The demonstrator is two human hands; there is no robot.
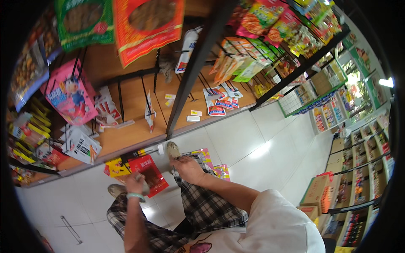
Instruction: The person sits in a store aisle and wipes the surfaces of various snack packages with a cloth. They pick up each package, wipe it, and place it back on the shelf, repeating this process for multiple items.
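My left hand (136,183), a pale bangle at its wrist, is closed around a crumpled greyish cloth (145,188) low over the floor. Beside it lie a red snack packet (148,175) with a dark window and a yellow packet (117,167). My right hand (186,167) is near my right knee, above the shoe; its fingers are bent, and whether they hold anything cannot be told. Pink and yellow packets (204,156) lie on the floor beyond my right leg.
Ahead stands a wooden shelf (136,126) with black posts (190,76), hooks and hanging snack bags. A metal hook (71,230) lies on the tiles at the left. Cardboard boxes (316,193) and stocked shelves (357,183) stand at the right.
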